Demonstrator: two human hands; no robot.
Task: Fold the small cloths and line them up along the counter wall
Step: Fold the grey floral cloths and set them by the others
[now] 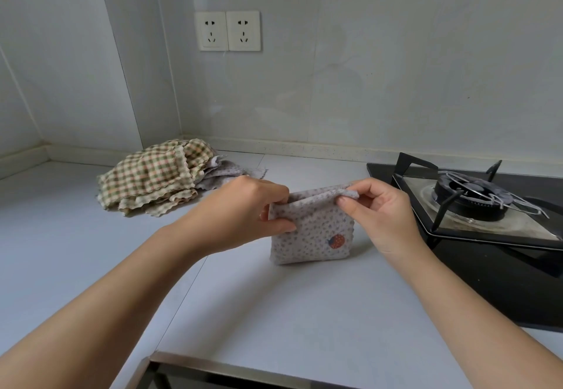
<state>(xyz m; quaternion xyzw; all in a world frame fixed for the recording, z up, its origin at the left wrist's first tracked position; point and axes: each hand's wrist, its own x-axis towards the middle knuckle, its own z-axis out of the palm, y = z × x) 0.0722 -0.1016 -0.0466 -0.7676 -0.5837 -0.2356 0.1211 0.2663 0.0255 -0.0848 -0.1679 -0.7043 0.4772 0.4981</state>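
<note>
A small grey dotted cloth [310,230] with a red strawberry patch hangs folded in the middle of the counter, its lower edge on the surface. My left hand [243,212] pinches its upper left corner. My right hand [380,215] pinches the upper right corner between thumb and fingers. A loose pile of green-and-tan checked cloths [152,175] lies at the back left near the wall corner. More grey cloths [222,172] stick out from under that pile.
A black gas hob [475,205] with a burner and pan support takes up the right side of the white counter [91,251]. Two wall sockets [228,30] sit above the back wall. A metal sink rim [213,370] shows at the bottom edge.
</note>
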